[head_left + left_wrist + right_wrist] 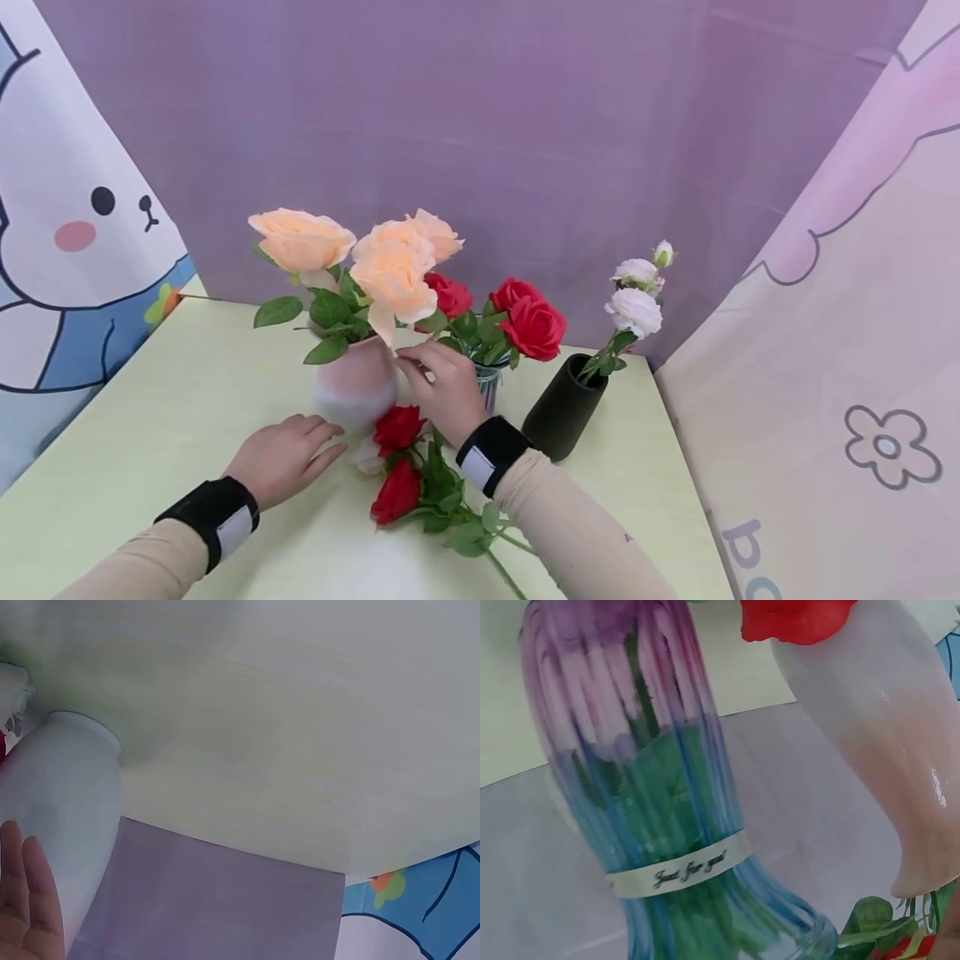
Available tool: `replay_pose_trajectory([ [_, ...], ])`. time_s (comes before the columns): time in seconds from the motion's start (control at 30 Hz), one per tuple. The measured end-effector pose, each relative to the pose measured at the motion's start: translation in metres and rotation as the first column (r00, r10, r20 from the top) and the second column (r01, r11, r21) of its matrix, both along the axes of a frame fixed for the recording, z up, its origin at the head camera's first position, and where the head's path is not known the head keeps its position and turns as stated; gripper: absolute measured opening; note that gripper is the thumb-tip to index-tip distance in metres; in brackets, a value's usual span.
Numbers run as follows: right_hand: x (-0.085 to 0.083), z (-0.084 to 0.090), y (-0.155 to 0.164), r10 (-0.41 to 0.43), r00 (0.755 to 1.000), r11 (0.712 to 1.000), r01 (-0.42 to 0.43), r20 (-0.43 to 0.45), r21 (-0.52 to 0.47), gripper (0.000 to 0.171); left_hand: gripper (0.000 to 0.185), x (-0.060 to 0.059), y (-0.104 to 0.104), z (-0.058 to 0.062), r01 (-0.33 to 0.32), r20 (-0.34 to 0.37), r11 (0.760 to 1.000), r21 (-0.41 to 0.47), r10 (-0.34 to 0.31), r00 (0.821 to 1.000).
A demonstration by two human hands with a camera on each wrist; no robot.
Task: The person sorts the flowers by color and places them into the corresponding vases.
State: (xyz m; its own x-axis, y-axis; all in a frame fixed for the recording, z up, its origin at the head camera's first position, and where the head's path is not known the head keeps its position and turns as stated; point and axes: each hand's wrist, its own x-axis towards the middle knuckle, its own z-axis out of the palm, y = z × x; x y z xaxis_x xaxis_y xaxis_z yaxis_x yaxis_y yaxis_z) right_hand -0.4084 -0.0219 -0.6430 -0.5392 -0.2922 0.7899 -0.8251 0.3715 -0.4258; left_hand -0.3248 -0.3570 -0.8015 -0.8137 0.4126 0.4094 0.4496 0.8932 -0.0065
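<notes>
hands (360, 425) beside pink vase (356, 386)

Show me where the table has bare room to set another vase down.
Free: the left table stretch, between the cartoon curtain and the left hand; also the right edge past the black vase. Crowded: the middle, where the pink vase, glass vase, loose red roses and right hand cluster.

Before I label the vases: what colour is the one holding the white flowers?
Matte black vase, plain, no pattern; clearest in the head view.
</notes>
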Motion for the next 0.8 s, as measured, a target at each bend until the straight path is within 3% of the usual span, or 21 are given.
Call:
replay_pose_trajectory([
  [0.07,0.005,0.000,0.007,0.006,1.000,1.000,-0.006,0.008,0.010,0.033,0.039,0.004,0.000,0.007,0.001,0.011,1.000,0.003,-0.001,1.000],
  [0.1,0.008,-0.001,0.010,0.003,1.000,1.000,-0.003,0.009,0.019,0.033,0.039,0.003,-0.002,0.004,-0.001,0.013,1.000,0.002,0.001,1.000],
  [0.17,0.012,-0.003,0.017,-0.010,1.000,0.999,0.010,0.011,0.038,0.033,0.039,0.001,-0.009,-0.008,-0.007,0.018,1.000,-0.003,0.007,1.000],
  [0.2,0.014,-0.005,0.021,-0.013,1.000,0.999,0.012,0.020,0.043,0.034,0.037,-0.005,-0.016,-0.023,-0.018,0.004,1.000,-0.002,0.018,1.000],
  [0.3,0.017,-0.017,0.031,-0.023,0.999,0.997,0.020,0.038,0.075,0.035,0.042,-0.008,-0.027,-0.039,-0.031,0.033,0.999,-0.027,0.032,0.999],
  [0.47,0.019,-0.058,0.051,-0.026,0.997,0.990,0.015,0.070,0.143,0.036,0.042,-0.009,-0.035,-0.052,-0.038,0.051,0.998,-0.044,0.040,0.998],
  [0.57,0.022,-0.087,0.061,-0.031,0.996,0.980,0.013,0.086,0.197,0.037,0.042,-0.006,-0.035,-0.052,-0.033,0.057,0.999,-0.027,0.035,0.998],
  [0.8,0.042,-0.134,0.072,-0.017,0.990,0.933,-0.033,0.137,0.359,0.034,0.042,0.001,-0.033,-0.066,-0.029,0.071,0.999,-0.014,0.030,0.997],
])
